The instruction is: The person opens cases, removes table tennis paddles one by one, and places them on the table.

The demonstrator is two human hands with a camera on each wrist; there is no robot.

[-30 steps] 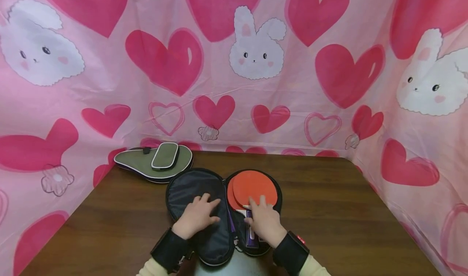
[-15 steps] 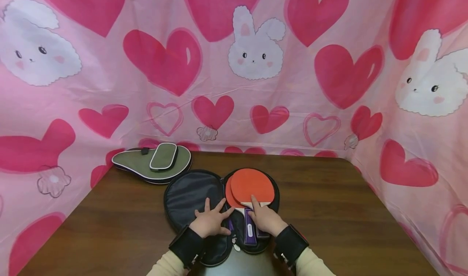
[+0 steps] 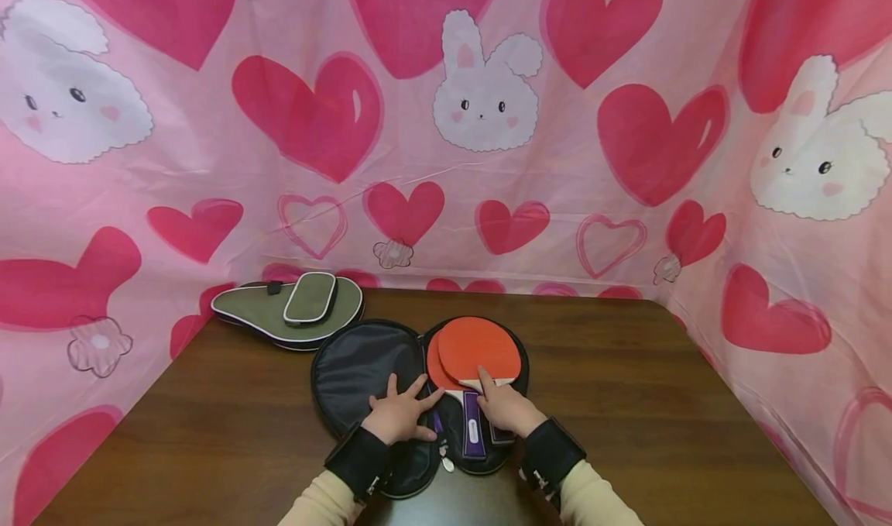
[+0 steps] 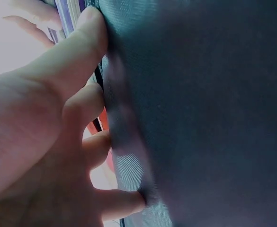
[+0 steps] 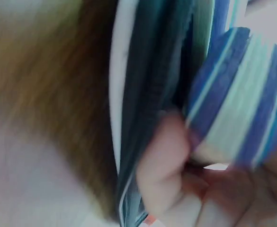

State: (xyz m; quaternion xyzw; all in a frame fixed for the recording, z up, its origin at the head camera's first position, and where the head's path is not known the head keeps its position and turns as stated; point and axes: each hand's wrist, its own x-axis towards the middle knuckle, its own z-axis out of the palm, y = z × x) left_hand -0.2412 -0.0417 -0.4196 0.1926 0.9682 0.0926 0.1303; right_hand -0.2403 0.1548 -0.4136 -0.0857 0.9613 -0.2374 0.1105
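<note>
A black zip case point(image 3: 362, 352) lies unfolded on the table, its two halves side by side. In the right half, two orange-red table tennis paddles overlap: the upper paddle point(image 3: 482, 346) covers most of the lower one, whose purple handle point(image 3: 474, 431) shows. My right hand point(image 3: 512, 411) grips the upper paddle's handle, index finger stretched onto the blade's base. The right wrist view shows fingers curled at the striped handle end point(image 5: 237, 99), close to the case's edge. My left hand point(image 3: 399, 416) rests with spread fingers on the left half near the hinge; the left wrist view shows its fingertips touching the dark fabric point(image 4: 214, 113).
An olive green paddle case point(image 3: 261, 309) with white piping and a small front pocket lies at the back left of the brown wooden table point(image 3: 627, 402). A pink curtain point(image 3: 411, 162) with hearts and rabbits stands behind and at both sides.
My left hand has slid right across the left half, toward the hinge. My right hand has gone from spread fingers over the paddles to gripping the upper one's handle.
</note>
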